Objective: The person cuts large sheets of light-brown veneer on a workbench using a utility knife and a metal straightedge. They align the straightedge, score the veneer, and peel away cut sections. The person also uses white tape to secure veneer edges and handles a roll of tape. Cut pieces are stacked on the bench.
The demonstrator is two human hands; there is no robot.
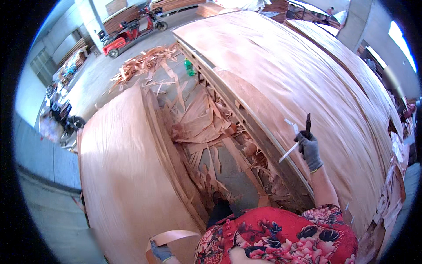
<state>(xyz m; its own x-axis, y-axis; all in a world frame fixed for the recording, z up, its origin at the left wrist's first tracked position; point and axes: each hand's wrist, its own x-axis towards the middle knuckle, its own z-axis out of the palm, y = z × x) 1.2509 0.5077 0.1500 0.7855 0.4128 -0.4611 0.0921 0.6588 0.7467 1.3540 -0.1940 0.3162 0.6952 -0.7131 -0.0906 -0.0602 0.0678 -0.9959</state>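
On the right, the worktop carries a veneer sheet. Left of it lies a stack, with scraps on the floor between. Over the stack's near end, a curved strip is pinched in the fingers of the left hand. Over the sheet, the right hand has its fingers curled around a dark tool and a slim white piece.
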